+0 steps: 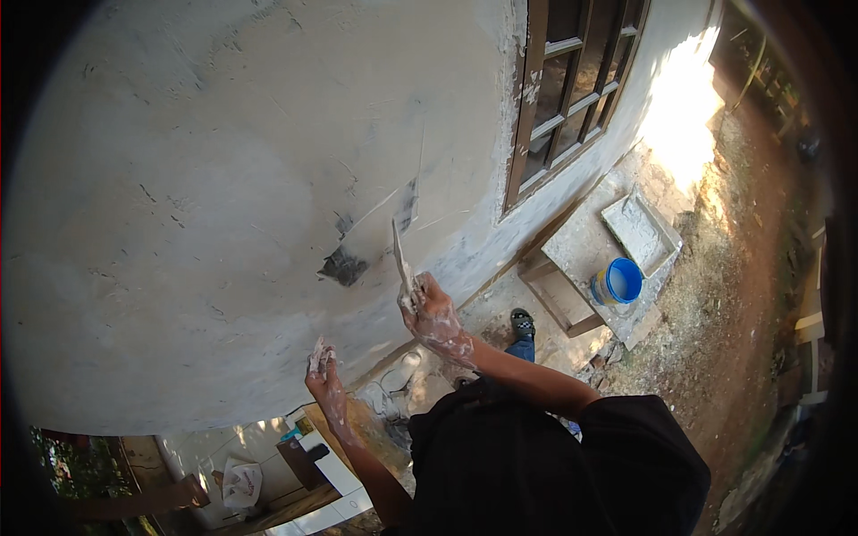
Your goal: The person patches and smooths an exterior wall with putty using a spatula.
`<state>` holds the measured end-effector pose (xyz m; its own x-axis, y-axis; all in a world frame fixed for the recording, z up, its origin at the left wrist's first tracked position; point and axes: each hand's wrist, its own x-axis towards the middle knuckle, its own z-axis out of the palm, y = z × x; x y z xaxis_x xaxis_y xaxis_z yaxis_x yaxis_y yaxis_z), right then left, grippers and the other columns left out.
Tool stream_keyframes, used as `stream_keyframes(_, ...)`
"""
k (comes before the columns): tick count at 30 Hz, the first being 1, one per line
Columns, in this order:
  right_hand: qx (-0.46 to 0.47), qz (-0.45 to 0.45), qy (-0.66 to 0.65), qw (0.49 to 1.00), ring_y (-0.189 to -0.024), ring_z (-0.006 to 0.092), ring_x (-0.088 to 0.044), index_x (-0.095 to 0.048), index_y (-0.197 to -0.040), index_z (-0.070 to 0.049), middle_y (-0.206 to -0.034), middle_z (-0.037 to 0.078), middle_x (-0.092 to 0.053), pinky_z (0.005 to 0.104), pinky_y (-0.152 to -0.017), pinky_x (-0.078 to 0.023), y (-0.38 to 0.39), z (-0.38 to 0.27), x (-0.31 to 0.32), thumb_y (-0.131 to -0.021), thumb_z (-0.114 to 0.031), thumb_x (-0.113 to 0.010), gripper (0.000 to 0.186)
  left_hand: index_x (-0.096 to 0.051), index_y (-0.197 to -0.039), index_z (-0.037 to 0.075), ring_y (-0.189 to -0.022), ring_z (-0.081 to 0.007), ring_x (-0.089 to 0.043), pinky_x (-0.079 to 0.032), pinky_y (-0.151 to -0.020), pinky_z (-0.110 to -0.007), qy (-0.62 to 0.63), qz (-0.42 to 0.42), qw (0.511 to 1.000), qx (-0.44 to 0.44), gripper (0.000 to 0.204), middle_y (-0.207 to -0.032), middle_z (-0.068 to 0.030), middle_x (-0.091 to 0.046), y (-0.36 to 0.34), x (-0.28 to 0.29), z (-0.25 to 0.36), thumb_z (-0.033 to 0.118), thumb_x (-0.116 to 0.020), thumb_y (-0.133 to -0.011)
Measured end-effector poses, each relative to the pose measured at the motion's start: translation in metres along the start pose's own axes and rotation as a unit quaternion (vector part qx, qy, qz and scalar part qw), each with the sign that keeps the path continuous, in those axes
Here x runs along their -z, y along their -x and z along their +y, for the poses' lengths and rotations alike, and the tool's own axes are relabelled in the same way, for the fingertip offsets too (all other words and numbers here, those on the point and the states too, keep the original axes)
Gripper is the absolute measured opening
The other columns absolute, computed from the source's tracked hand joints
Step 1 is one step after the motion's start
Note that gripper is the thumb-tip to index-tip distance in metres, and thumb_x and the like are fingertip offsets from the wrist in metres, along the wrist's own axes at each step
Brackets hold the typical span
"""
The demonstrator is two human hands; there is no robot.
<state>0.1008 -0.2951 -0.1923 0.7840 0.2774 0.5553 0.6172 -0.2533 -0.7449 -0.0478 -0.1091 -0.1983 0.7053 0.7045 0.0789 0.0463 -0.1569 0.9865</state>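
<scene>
Wall point(223, 179): grey plaster fills most of the view, bulged by the lens, its upper and left edges lost in the dark rim. Dark damp patch point(342, 266) near mid-wall, a thinner smear above and to its right.

Window point(572, 89): brown frame with bars, top cut off; glass too dark to see through.

Low surface point(590, 241) at the wall's foot carries a grey mortar tray point(639, 232) and, just beside it, a blue bucket point(618, 280). Sun glare beyond washes out the ground there.

Person's own dark top hides the lower middle; one foot point(522, 323) shows below the right forearm.

Right hand point(431, 313): spattered white, fingers clamped round the handle of a trowel point(399, 255). The handle is buried in the fist; only the thin blade shows, rising edge-on from the fingers, its tip at or against the wall just right of the dark patch.

Left hand point(323, 371): lower down, close to the wall, fingers pinched together on a small pale lump or tool point(319, 355), possibly plaster; too small and coated to tell which.
</scene>
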Motion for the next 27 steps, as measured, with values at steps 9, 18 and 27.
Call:
stream_keyframes(9, 0.072, -0.072, 0.117, 0.988, -0.087, 0.0389, -0.058, -0.057, -0.101, 0.009, -0.104, 0.026, -0.054, 0.0374, -0.069, -0.054, -0.015, 0.002, -0.127, -0.076, -0.009, -0.063, 0.031, -0.058, -0.110, -0.004, -0.098, -0.0178, -0.054, -0.042, -0.086, -0.030, -0.096, 0.147, 0.952, -0.252, 0.029, -0.114, -0.0125, -0.058, -0.019, -0.024, 0.041, -0.004, -0.052, -0.082)
stream_keyframes(18, -0.023, 0.052, 0.038, 0.998, -0.076, 0.0349, -0.060, -0.058, -0.098, 0.002, -0.095, 0.019, -0.051, 0.0397, -0.063, -0.051, -0.039, 0.002, 0.005, -0.076, -0.002, -0.062, 0.023, -0.058, -0.113, -0.003, -0.098, -0.0215, -0.054, -0.042, -0.087, -0.033, -0.058, 0.180, 0.948, -0.255, 0.036, -0.107, -0.0112, -0.059, -0.016, -0.005, 0.030, -0.007, -0.050, -0.077)
stream_keyframes(27, 0.095, -0.033, 0.023, 0.995, -0.077, 0.0343, -0.061, -0.059, -0.094, 0.003, -0.095, 0.021, -0.053, 0.0368, -0.064, -0.053, 0.001, -0.032, -0.080, -0.073, -0.004, -0.065, 0.023, -0.058, -0.114, -0.002, -0.097, -0.0206, -0.054, -0.042, -0.084, -0.032, -0.057, 0.189, 0.952, -0.232, 0.037, -0.105, -0.0104, -0.059, -0.012, -0.015, 0.033, -0.005, -0.050, -0.078)
